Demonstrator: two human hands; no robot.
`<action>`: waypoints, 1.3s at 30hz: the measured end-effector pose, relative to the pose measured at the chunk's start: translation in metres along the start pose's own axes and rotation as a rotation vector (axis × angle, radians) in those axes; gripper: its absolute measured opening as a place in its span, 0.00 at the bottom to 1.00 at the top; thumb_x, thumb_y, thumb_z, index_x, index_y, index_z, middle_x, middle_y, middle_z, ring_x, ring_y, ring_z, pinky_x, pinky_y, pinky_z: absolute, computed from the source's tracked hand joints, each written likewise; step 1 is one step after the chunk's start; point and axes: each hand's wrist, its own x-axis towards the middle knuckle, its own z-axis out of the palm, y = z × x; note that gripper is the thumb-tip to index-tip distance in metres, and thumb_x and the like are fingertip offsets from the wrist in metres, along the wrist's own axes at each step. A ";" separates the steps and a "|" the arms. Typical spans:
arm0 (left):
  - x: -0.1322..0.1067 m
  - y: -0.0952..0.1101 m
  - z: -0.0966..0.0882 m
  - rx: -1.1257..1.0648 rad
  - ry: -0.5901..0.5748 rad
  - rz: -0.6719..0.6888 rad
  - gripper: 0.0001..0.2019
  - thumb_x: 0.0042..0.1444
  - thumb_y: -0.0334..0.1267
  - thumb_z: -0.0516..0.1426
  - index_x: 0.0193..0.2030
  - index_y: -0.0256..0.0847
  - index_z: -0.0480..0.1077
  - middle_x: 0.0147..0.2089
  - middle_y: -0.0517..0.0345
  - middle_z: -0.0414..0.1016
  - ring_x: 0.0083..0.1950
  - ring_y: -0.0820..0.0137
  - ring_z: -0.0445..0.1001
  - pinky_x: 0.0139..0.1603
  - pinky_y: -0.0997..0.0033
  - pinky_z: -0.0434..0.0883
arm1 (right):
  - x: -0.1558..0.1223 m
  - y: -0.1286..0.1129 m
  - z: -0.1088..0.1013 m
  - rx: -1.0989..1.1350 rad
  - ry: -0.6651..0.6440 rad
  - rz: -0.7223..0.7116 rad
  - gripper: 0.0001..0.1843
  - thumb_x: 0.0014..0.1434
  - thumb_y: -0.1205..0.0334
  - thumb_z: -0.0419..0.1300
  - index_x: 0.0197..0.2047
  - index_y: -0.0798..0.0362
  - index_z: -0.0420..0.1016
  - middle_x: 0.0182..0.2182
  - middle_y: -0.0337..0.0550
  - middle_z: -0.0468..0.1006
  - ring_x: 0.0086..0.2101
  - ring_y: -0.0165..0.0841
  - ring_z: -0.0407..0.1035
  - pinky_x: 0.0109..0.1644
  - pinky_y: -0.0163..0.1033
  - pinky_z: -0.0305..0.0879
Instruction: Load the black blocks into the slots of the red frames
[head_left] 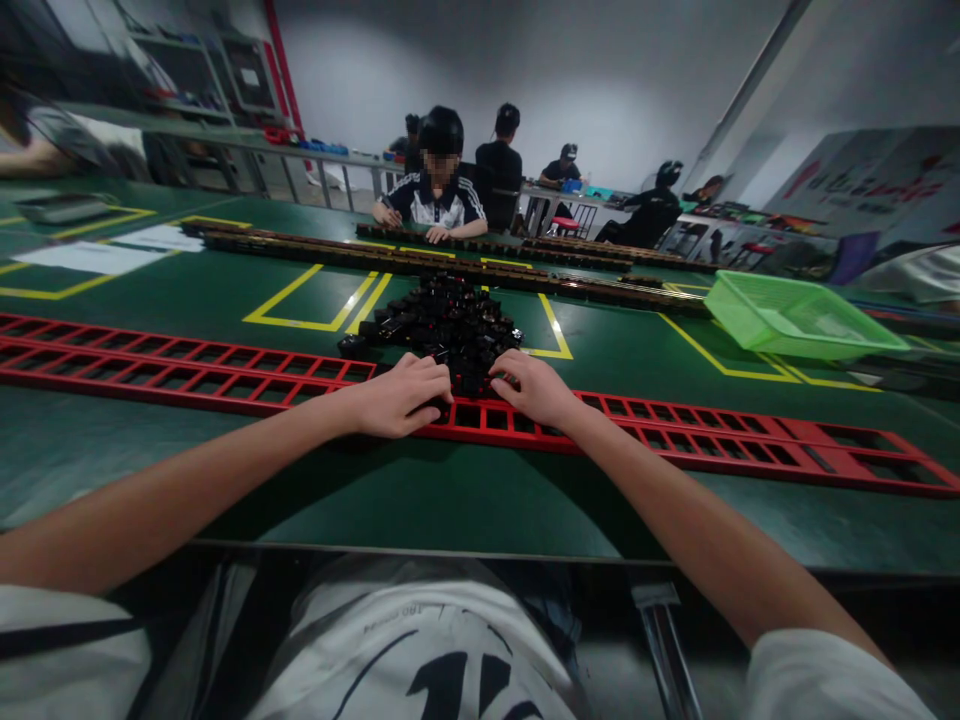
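Note:
A long red frame (510, 422) with two rows of rectangular openings lies across the green table in front of me. Behind its middle is a heap of small black parts (457, 320). My left hand (409, 395) is over the frame at the heap's near left side, fingers bent down and closed around something too dark and small to make out. On the other side, my right hand (534, 388) reaches to the heap's near right edge. Its fingers are curled together at the black parts, and what lies between the fingertips is hidden.
A light green plastic basket (802, 320) stands at the right. Long dark strips (420, 262) run across the table behind the heap. A co-worker (439, 185) sits opposite, hands on the table. White papers (90, 258) and a grey tray (64, 207) lie at the left.

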 end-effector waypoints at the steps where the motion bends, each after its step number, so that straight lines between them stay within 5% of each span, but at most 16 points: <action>1: 0.000 0.001 0.000 0.008 0.006 -0.002 0.07 0.60 0.34 0.52 0.44 0.40 0.67 0.44 0.52 0.69 0.47 0.60 0.64 0.48 0.57 0.58 | 0.000 0.000 0.000 0.001 -0.001 -0.002 0.07 0.62 0.66 0.58 0.43 0.55 0.76 0.43 0.48 0.76 0.42 0.37 0.71 0.48 0.41 0.67; 8: 0.001 -0.001 -0.003 0.015 -0.005 -0.006 0.07 0.60 0.37 0.54 0.44 0.42 0.68 0.45 0.52 0.69 0.48 0.60 0.64 0.48 0.58 0.59 | 0.000 0.001 0.000 0.001 0.000 -0.004 0.08 0.62 0.66 0.58 0.43 0.54 0.76 0.42 0.48 0.76 0.42 0.37 0.71 0.48 0.42 0.67; 12: -0.003 -0.022 -0.011 0.027 0.070 -0.073 0.09 0.60 0.41 0.55 0.44 0.41 0.70 0.46 0.52 0.69 0.47 0.61 0.65 0.51 0.59 0.60 | 0.000 0.002 0.000 -0.001 0.002 -0.010 0.07 0.62 0.65 0.58 0.43 0.54 0.76 0.43 0.48 0.76 0.42 0.37 0.71 0.48 0.42 0.67; 18: -0.026 -0.075 -0.025 0.207 0.295 -0.567 0.11 0.55 0.43 0.55 0.41 0.39 0.67 0.45 0.46 0.66 0.51 0.54 0.66 0.55 0.52 0.63 | -0.001 0.000 -0.002 0.008 -0.003 -0.006 0.07 0.63 0.66 0.58 0.44 0.55 0.76 0.43 0.48 0.75 0.42 0.37 0.71 0.48 0.42 0.67; 24: -0.045 -0.105 -0.019 0.179 0.171 -0.872 0.15 0.49 0.41 0.56 0.43 0.38 0.67 0.42 0.44 0.69 0.41 0.54 0.70 0.44 0.51 0.69 | -0.001 0.000 -0.002 0.008 -0.009 0.001 0.07 0.63 0.66 0.58 0.43 0.54 0.75 0.44 0.47 0.75 0.42 0.36 0.71 0.48 0.42 0.68; 27: -0.042 -0.107 -0.019 0.119 0.211 -0.846 0.15 0.49 0.40 0.55 0.44 0.38 0.68 0.43 0.44 0.69 0.43 0.53 0.71 0.47 0.49 0.69 | -0.001 0.000 -0.002 0.005 -0.012 -0.004 0.07 0.63 0.65 0.58 0.44 0.54 0.75 0.44 0.47 0.75 0.43 0.37 0.71 0.48 0.42 0.68; 31: -0.031 -0.096 -0.024 -0.062 0.383 -0.601 0.15 0.54 0.40 0.50 0.44 0.38 0.72 0.45 0.48 0.70 0.49 0.57 0.69 0.56 0.50 0.66 | -0.001 0.000 -0.002 0.010 -0.014 -0.005 0.07 0.63 0.65 0.58 0.44 0.54 0.76 0.44 0.48 0.75 0.43 0.37 0.71 0.48 0.42 0.68; 39: -0.013 -0.057 -0.012 -0.840 0.483 -0.578 0.15 0.53 0.41 0.53 0.45 0.39 0.70 0.45 0.50 0.73 0.43 0.62 0.73 0.37 0.62 0.75 | -0.001 0.000 -0.001 0.006 -0.008 -0.008 0.07 0.63 0.65 0.58 0.44 0.54 0.76 0.44 0.48 0.75 0.43 0.37 0.71 0.48 0.42 0.67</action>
